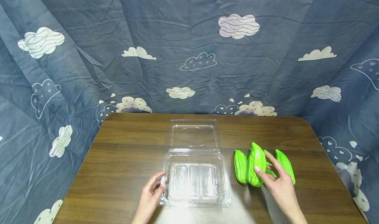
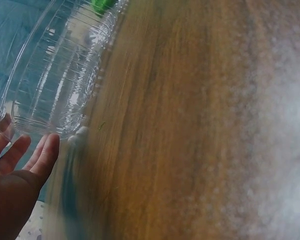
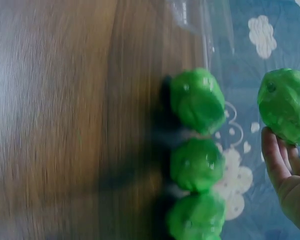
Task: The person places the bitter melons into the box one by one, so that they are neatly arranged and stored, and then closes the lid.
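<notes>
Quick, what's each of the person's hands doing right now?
Left hand: closed on the side edge of the clear plastic box.
Right hand: closed, holding a green vegetable up off the table.

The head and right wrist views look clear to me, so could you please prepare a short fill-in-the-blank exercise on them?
1. The gourd-shaped object that the right hand holds is ____ in colour.
2. In the right wrist view, ____ similar objects rest on the table.
3. The left hand touches the clear container, whose lid stands ____.
4. In the head view, the similar objects lie to the ____ of the container.

Missing words: green; three; open; right.
</notes>
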